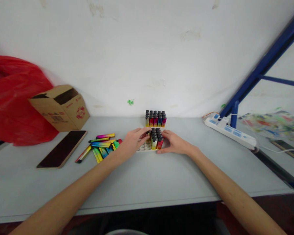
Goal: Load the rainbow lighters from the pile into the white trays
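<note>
Where both hands meet, pale grey table (147, 182) against scuffed white wall (147, 49).

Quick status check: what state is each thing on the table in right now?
Near tray of lighters: partly filled, upright, empty slots at its left.
Far block of lighters: full, upright, by the wall.
Loose lighters: lying flat in a pile.
Cardboard box: open, tipped on its side.
Phone: flat, screen dark.
Left hand: on the tray's left side.
Right hand: against its right side.
</note>
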`<action>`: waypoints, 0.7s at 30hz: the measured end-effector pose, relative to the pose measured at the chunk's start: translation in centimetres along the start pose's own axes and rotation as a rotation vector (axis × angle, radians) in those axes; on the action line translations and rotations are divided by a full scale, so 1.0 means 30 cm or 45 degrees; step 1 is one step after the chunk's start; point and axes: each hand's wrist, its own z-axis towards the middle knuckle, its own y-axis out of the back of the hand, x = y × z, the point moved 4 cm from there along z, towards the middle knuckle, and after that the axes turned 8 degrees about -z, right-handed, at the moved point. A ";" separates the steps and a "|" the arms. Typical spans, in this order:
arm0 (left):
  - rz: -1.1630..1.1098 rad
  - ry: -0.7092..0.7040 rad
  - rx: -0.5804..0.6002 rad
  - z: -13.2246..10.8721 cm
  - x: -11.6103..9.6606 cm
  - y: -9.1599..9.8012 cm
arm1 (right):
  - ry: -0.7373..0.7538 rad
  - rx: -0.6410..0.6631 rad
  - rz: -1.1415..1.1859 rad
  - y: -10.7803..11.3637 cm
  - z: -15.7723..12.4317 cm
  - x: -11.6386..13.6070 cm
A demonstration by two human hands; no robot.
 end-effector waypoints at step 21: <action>-0.836 0.282 0.019 -0.055 -0.115 0.045 | 0.607 -0.594 -0.324 0.219 -0.026 0.421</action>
